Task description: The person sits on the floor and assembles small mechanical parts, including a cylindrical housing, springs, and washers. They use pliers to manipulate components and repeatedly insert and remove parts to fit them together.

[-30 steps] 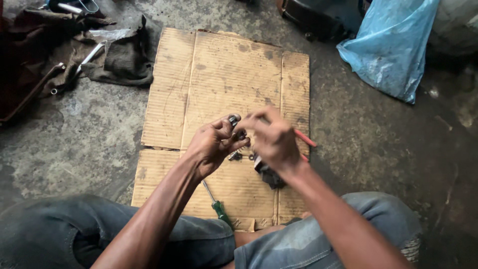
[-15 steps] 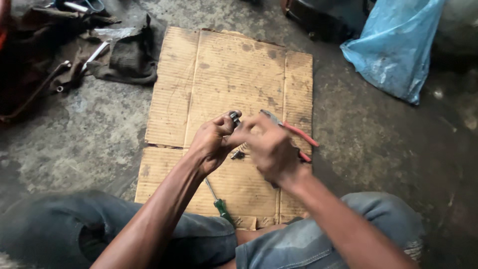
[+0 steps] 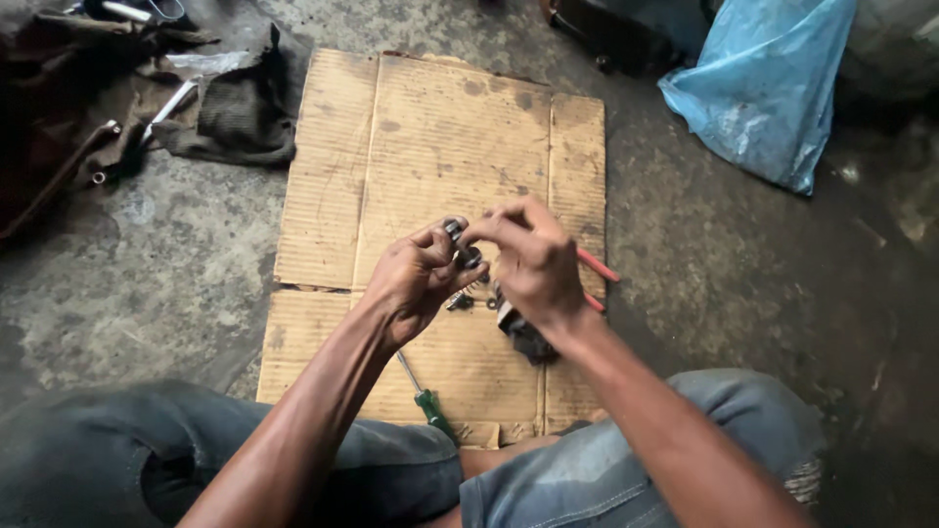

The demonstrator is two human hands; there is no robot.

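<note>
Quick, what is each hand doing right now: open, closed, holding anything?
Left hand: closed around a small dark metal part.
Right hand: fingertips pinched on the same part from the other side.

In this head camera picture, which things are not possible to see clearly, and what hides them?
- Small metal part: head view, mostly covered by the left hand and right hand; its kind is unclear.
- Red-handled tool: its head is behind the right hand.
- Dark object on the cardboard: half under the right wrist.
- Screwdriver: its tip is hidden by the left forearm.
- Blue plastic bag: cut off by the top edge.
</note>
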